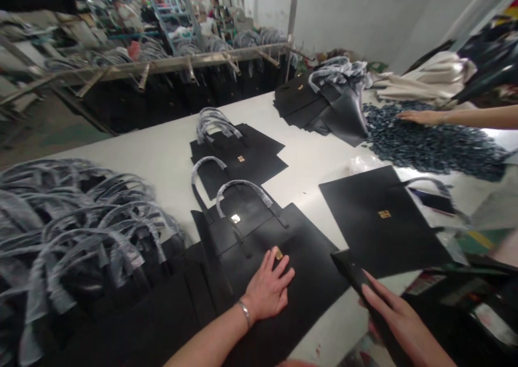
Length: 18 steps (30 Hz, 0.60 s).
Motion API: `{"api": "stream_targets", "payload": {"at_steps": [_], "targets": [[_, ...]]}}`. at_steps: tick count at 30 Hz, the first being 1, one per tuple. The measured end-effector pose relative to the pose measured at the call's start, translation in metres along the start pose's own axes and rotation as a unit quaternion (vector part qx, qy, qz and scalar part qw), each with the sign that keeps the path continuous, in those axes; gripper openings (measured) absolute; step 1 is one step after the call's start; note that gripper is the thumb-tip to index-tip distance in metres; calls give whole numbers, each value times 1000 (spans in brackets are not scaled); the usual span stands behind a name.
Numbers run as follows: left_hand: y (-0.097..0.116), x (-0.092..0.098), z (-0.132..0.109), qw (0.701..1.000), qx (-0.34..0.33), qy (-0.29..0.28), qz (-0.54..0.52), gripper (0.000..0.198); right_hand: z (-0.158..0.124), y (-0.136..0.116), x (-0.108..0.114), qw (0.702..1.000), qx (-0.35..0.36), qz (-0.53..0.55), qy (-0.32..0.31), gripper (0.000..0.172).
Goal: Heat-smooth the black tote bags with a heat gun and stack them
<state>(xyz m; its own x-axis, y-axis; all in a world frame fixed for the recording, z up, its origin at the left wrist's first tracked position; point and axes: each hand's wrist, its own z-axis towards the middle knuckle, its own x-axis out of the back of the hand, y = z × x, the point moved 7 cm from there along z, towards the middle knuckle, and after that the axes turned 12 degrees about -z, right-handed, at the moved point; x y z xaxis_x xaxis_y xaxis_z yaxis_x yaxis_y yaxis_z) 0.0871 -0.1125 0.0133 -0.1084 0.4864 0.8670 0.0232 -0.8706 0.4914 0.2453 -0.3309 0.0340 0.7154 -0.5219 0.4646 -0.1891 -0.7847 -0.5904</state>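
left grip [267,286] on black tote [307,280], gold plate [279,254] unreadable

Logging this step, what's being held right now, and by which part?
The right hand pinches a black tote bag by its edge; the left hand lies flat on another black tote, holding nothing.

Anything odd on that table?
Yes. A loose heap of small dark pieces sprawls uncontained across the white table, by a co-worker's hand. A phone-like dark slab also lies inside the handle loop of a black tote bag, looking out of place.
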Motion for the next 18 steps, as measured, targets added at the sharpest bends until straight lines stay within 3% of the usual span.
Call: {"api": "stream_targets", "payload": {"at_steps": [4, 8, 13, 18], "targets": [[29, -16, 13, 997, -68, -4, -23, 47, -1, -56, -37, 994, 75, -14, -74, 90], [49, -28, -2, 995, -88, 45, -18, 40, -1, -95, -91, 973, 143, -54, -176, 79], [29, -23, -40, 992, 38, 119, 11, 39, 12, -108, -131, 962, 128, -98, -222, 68], [20, -20, -46, 994, 46, 90, 29, 39, 25, -135, -144, 971, 99, -62, -211, 56]]}}
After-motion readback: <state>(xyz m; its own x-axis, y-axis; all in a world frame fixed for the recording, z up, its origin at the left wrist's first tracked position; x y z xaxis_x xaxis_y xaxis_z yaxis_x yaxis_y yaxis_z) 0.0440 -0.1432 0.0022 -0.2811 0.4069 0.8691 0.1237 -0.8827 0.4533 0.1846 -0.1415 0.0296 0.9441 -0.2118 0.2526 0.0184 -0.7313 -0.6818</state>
